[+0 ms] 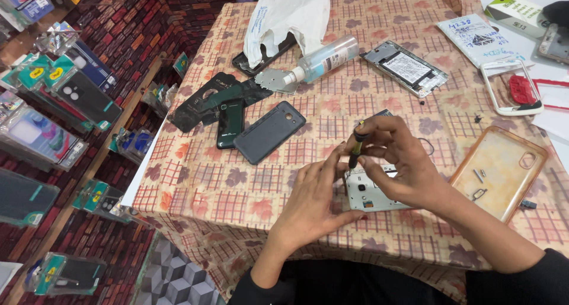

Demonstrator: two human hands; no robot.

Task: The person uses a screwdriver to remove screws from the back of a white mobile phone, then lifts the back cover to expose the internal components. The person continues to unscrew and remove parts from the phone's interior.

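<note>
My right hand (396, 157) grips a small screwdriver (357, 145) with a black and yellow handle, held upright with its tip down on an opened silver phone body (367, 193). My left hand (314, 198) rests against the left side of that phone, fingers steadying it near the screwdriver tip. The phone lies on a checked, leaf-patterned tablecloth (237, 180). A dark phone back cover (269, 131) lies to the upper left of my hands.
Black phone cases (216, 100), a clear spray bottle (323, 61), a white plastic bag (290, 15), another opened phone (406, 68), a white phone frame (510, 86) and a clear orange-rimmed case (498, 172) holding small parts lie around. Packaged cases hang at left.
</note>
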